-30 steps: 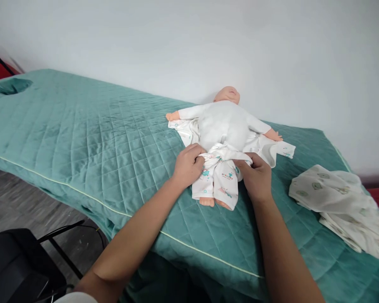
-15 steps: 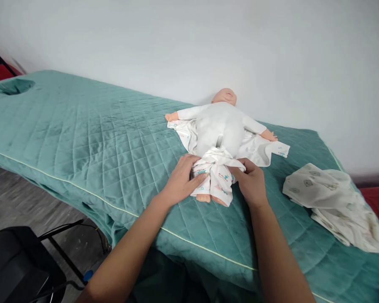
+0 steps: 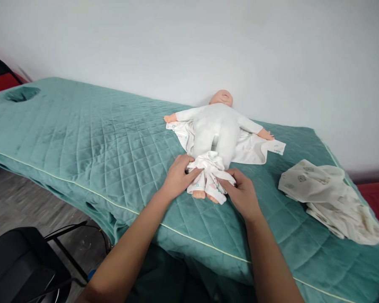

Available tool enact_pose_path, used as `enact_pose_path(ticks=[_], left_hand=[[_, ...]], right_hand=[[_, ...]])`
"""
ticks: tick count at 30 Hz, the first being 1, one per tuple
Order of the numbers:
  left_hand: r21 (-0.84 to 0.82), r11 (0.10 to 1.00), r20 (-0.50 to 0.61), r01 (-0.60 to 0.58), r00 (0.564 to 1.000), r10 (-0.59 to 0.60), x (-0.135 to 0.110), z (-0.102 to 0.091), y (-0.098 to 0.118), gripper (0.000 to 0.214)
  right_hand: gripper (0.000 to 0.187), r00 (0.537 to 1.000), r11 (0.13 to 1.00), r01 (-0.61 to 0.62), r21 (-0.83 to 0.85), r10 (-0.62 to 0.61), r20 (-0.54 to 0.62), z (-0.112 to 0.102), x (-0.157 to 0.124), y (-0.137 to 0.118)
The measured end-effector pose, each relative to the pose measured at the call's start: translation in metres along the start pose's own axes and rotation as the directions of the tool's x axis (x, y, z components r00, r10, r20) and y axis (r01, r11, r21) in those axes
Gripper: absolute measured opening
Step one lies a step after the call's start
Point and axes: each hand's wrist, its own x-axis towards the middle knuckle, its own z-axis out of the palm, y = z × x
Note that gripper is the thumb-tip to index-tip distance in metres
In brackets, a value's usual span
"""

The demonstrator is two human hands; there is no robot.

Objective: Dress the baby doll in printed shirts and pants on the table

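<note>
A baby doll (image 3: pixel 214 124) with a white cloth body lies on its back, arms spread, head toward the wall. White printed baby trousers (image 3: pixel 209 170) are bunched around its lower legs, with the feet (image 3: pixel 198 194) poking from the cuffs. My left hand (image 3: pixel 179 176) grips the left side of the trousers between thumb and fingers. On the other side, my right hand (image 3: pixel 241 192) pinches the fabric near the waistband. Beneath the doll's torso a white baby shirt (image 3: pixel 251 148) is spread open. My fingertips are partly hidden in the folds.
The doll lies on a green quilted bed cover (image 3: pixel 113 139) against a white wall (image 3: pixel 183 46). A crumpled, printed pale cloth (image 3: pixel 331 198) rests at the right. At the lower left stands a black chair (image 3: pixel 25 261). The bed has a face hole (image 3: pixel 22 94) at its far left.
Both hands have bunched the trousers more tightly around the lower legs, exposing more of the white legs above. My right hand has moved slightly left. The whole view has shifted a little.
</note>
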Motion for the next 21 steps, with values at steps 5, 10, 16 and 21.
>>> enact_pose_path(ticks=[5, 10, 16, 21], left_hand=[[-0.021, 0.999, 0.065, -0.043, 0.997, 0.044, -0.005, -0.005, 0.006, 0.034], [-0.026, 0.998, 0.089, -0.064, 0.994, 0.066, -0.021, -0.009, 0.010, 0.038], [-0.093, 0.993, 0.133, -0.071, 0.988, 0.083, -0.038, -0.013, 0.005, 0.040], [-0.078, 0.991, 0.125, -0.105, 0.986, 0.114, -0.050, -0.009, 0.000, 0.087]], right_hand=[[0.026, 1.000, 1.000, -0.012, 0.019, 0.012, -0.010, -0.001, 0.000, 0.000], [0.024, 1.000, 0.999, -0.017, 0.037, 0.017, -0.001, 0.000, -0.003, 0.002], [0.026, 0.999, 1.000, 0.001, 0.004, -0.001, 0.046, -0.003, -0.015, 0.000], [0.065, 0.988, 0.997, 0.040, -0.060, -0.031, 0.151, -0.007, -0.034, -0.003]])
